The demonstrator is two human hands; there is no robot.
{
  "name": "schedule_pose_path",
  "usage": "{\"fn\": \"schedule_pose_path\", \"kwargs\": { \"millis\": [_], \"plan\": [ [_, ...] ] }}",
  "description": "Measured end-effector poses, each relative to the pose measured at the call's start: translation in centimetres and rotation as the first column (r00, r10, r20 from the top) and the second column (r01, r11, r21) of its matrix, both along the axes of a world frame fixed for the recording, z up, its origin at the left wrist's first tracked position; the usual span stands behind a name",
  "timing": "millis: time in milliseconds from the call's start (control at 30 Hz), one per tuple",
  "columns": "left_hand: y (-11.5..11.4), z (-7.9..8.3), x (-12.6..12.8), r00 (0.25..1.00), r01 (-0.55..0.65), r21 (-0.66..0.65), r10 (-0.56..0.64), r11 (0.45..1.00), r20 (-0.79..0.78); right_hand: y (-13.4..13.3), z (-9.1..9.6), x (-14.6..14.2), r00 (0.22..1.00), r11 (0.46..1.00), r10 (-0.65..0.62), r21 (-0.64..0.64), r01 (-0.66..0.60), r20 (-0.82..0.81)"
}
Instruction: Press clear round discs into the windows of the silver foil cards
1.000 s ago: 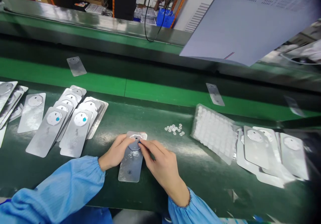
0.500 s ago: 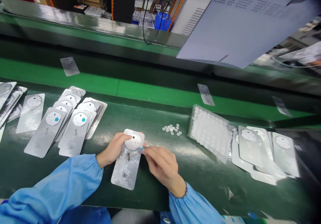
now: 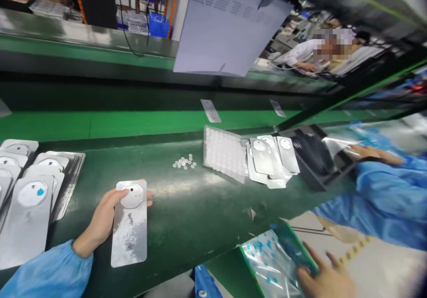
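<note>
My left hand [image 3: 106, 220] grips a flat silver metal plate [image 3: 129, 240], thumb on its front near the white octagonal patch, fingertips showing past the right edge. The patch has a small dark hole and no blue sticker. At the lower right, my right hand [image 3: 325, 275] is blurred, its fingers apart beside a green-edged board [image 3: 293, 244]. On that board lies a clear plastic sheet [image 3: 263, 255] with scattered blue bits. Among the stacked plates on the left, the front plate [image 3: 28, 227] carries a blue dot on its white patch.
Small clear discs [image 3: 184, 161] lie mid-bench, left of a clear tray of white pieces [image 3: 225, 151]. More silver plates [image 3: 267, 160] are piled beside it. A black bin [image 3: 313, 155] stands farther right, near a co-worker's blue sleeve [image 3: 383, 195]. Single plates [image 3: 211, 111] lie on the green belt.
My right hand has left the plate and moved far right and down to the green-edged board. The view has swung right. My left hand still holds the plate.
</note>
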State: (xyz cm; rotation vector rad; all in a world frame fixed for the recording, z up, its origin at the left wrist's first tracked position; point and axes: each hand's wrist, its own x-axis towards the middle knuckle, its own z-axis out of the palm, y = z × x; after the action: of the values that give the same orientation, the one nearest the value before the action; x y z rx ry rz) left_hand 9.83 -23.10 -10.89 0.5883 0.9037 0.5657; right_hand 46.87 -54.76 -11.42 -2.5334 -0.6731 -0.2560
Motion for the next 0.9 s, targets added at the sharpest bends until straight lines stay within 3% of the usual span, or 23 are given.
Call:
{"fn": "schedule_pose_path", "kwargs": {
  "millis": [67, 100, 200, 267, 333, 433, 600, 733, 800, 900],
  "plan": [
    [0.0, 0.2, 0.0, 1.0, 0.005, 0.013, -0.005, 1.0, -0.017, 4.1, -0.8, -2.5, 0.976, 0.982, 0.181, 0.03, -0.186, 0.118],
    [0.0, 0.2, 0.0, 1.0, 0.003, 0.016, -0.003, 1.0, -0.026, 7.1, -1.1, -4.0, 0.947, 0.946, 0.309, 0.075, -0.315, 0.083],
    [-0.1, 0.2, -0.1, 0.999, -0.006, 0.019, 0.007, 1.0, -0.049, 16.5, -1.8, -7.8, 0.755, 0.743, 0.653, 0.137, -0.655, 0.067],
    [-0.1, 0.1, -0.2, 0.999, -0.007, 0.023, 0.008, 1.0, -0.041, 21.2, -2.1, -8.8, 0.689, 0.681, 0.717, 0.104, -0.724, 0.105],
    [-0.1, 0.1, -0.2, 1.0, -0.001, 0.028, 0.002, 1.0, -0.019, 23.5, -2.2, -8.8, 0.672, 0.67, 0.729, 0.064, -0.74, 0.13],
    [-0.1, 0.1, -0.1, 1.0, -0.007, 0.028, 0.007, 1.0, -0.003, 22.3, -2.5, -8.9, 0.616, 0.621, 0.776, 0.006, -0.784, 0.136],
    [-0.3, -0.5, 0.1, 0.998, -0.065, 0.079, 0.065, 0.995, 0.0, 13.8, -2.8, -11.9, 0.313, 0.317, 0.946, -0.036, -0.948, 0.082],
    [-0.4, -1.5, -0.2, 0.999, 0.05, 0.266, -0.043, 0.963, -0.033, 8.7, -2.9, -14.2, 0.131, 0.132, 0.991, -0.043, -0.99, 0.03],
    [-0.4, -1.7, -0.3, 0.996, 0.082, 0.313, -0.069, 0.946, -0.052, 7.7, -3.1, -14.8, 0.071, 0.071, 0.997, -0.039, -0.997, 0.011],
    [-0.6, -1.3, -0.3, 0.993, 0.089, 0.349, -0.058, 0.933, -0.099, 7.7, -3.0, -15.6, 0.053, 0.053, 0.999, 0.057, -0.997, -0.007]
  ]
}}
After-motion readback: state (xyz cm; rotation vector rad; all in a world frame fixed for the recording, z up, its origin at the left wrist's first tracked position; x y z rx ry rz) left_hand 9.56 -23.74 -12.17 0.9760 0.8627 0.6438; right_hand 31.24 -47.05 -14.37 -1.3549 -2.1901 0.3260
